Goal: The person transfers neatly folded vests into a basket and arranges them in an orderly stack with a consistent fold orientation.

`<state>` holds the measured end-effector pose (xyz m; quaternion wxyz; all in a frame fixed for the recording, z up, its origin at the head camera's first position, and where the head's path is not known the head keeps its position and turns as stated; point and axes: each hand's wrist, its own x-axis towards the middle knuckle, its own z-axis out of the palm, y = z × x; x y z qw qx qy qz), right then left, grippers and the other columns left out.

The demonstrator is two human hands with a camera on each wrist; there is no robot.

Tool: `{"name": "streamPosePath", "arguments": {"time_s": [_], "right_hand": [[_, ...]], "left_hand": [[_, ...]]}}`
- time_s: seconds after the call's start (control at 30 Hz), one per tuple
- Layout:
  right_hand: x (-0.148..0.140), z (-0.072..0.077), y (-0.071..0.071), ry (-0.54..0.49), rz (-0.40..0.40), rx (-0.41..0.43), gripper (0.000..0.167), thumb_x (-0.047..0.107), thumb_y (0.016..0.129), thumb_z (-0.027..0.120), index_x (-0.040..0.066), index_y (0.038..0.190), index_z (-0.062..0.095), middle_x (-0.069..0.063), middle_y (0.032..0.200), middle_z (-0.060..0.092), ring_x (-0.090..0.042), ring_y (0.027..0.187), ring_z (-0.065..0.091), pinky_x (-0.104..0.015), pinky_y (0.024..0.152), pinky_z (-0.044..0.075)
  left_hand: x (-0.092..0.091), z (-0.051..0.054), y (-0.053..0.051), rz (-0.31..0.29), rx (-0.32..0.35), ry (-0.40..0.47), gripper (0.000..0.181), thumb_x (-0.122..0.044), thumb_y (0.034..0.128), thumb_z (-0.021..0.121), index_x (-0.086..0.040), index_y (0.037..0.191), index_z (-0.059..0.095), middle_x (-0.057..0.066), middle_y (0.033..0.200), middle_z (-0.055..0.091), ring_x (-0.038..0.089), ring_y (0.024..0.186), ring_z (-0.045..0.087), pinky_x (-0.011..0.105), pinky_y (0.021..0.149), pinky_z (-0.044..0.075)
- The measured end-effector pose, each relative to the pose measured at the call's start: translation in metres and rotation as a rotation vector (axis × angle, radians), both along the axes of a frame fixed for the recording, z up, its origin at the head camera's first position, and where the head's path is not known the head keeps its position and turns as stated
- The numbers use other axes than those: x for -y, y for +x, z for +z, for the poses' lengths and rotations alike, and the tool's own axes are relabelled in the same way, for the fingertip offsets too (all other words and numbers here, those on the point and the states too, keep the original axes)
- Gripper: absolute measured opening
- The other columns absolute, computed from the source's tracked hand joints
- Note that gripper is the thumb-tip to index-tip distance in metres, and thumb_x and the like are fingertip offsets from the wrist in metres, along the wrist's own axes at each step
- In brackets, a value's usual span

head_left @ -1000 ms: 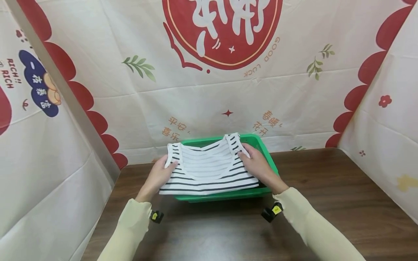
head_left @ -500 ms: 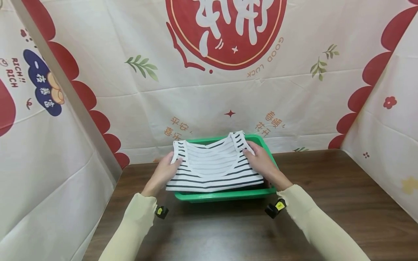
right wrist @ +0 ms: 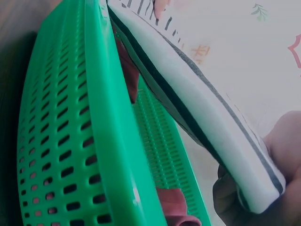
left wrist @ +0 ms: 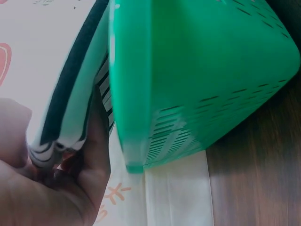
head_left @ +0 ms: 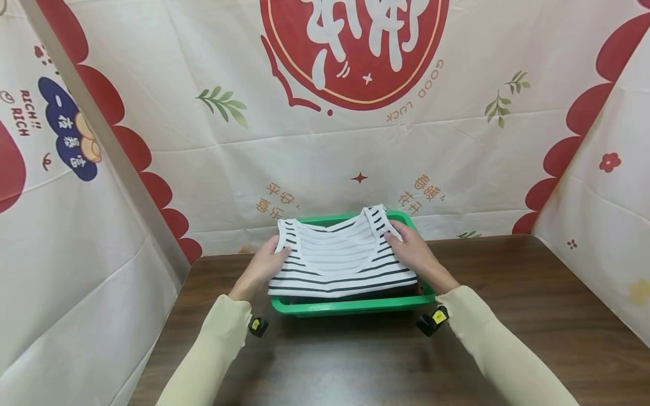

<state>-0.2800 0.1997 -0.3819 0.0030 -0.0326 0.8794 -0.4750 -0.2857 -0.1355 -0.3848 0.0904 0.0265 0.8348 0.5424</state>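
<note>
A folded white tank top (head_left: 340, 282) with black stripes lies over the top of a green plastic basket (head_left: 355, 307), neckline toward the back. At its left side my left hand (head_left: 263, 266) pinches the fabric, thumb on top. My right hand (head_left: 415, 252) grips the opposite side near the shoulder strap. In the left wrist view the folded edge of the tank top (left wrist: 70, 103) sits between thumb and fingers, beside the basket rim. The right wrist view shows the cloth's thick fold (right wrist: 197, 101) above the basket opening, with dark reddish cloth (right wrist: 173, 202) inside.
The basket stands at the back of a dark wooden table (head_left: 335, 361), close to a white printed curtain (head_left: 304, 163). More printed fabric (head_left: 609, 225) hangs on the right and left sides. A black wrist camera (head_left: 258, 326) sits on each wrist.
Both hands and the tank top have shifted slightly to the right and back over the basket, showing more of its front rim. The view has also turned slightly.
</note>
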Motion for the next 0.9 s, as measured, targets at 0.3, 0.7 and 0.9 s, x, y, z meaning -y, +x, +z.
{"name": "streamPosePath", "arguments": {"time_s": [0.3, 0.7, 0.9], "right_hand": [[-0.007, -0.006, -0.003, 0.000, 0.004, 0.037, 0.052, 0.027, 0.107, 0.040, 0.013, 0.156, 0.030, -0.015, 0.153, 0.041, -0.032, 0.135, 0.041, -0.056, 0.112, 0.028], [-0.009, -0.012, -0.002, 0.062, 0.015, 0.054, 0.053, 0.027, 0.108, 0.038, 0.011, 0.157, 0.026, -0.016, 0.155, 0.039, -0.033, 0.139, 0.039, -0.057, 0.112, 0.029], [-0.013, -0.011, -0.001, 0.149, 0.022, 0.036, 0.053, 0.028, 0.108, 0.037, 0.009, 0.156, 0.026, -0.021, 0.156, 0.035, -0.039, 0.142, 0.033, -0.060, 0.112, 0.028]], "left_hand": [[-0.004, -0.004, -0.005, -0.020, 0.045, -0.001, 0.046, -0.026, 0.1050, 0.048, -0.017, 0.149, 0.039, 0.009, 0.112, 0.067, 0.020, 0.087, 0.069, 0.034, 0.072, 0.055], [-0.008, -0.004, -0.007, -0.057, -0.026, -0.119, 0.043, -0.025, 0.1049, 0.046, -0.011, 0.146, 0.042, 0.011, 0.111, 0.066, 0.018, 0.085, 0.067, 0.033, 0.073, 0.053], [-0.010, -0.004, -0.008, -0.057, -0.034, -0.156, 0.042, -0.026, 0.1045, 0.048, -0.012, 0.144, 0.044, 0.009, 0.109, 0.065, 0.018, 0.085, 0.065, 0.034, 0.075, 0.051]]}}
